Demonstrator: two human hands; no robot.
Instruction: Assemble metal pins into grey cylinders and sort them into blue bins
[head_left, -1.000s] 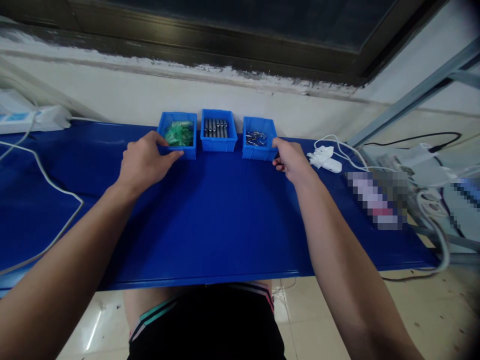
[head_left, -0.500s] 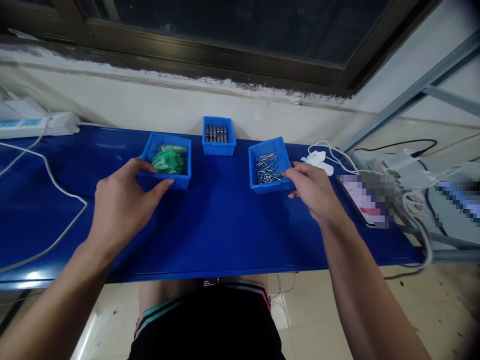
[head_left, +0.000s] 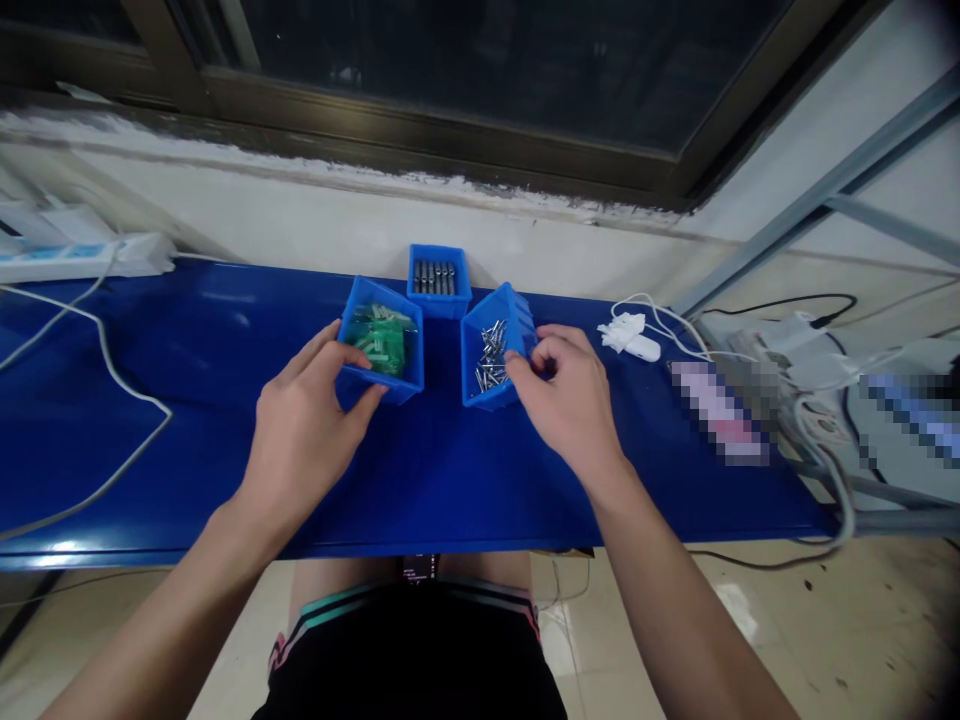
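My left hand grips the near left corner of a blue bin, thumb on its front and fingers at its side. Inside lie green translucent pieces, too blurred to name. On the other side, my right hand is closed on the right wall of a second blue bin, which is turned at an angle. That one has thin, shiny metal pins in it. Between and behind them, a smaller blue bin touches neither hand and has dark metal tubes standing in rows.
Everything stands on a blue table against the wall. A white power strip and a loose white cable are at left. A white charger, a blurred phone and a metal frame are at right.
Both hands have brought their bins inward, the left one moving right and the right one moving left. The right bin has also turned. The small rear bin stays by the wall.
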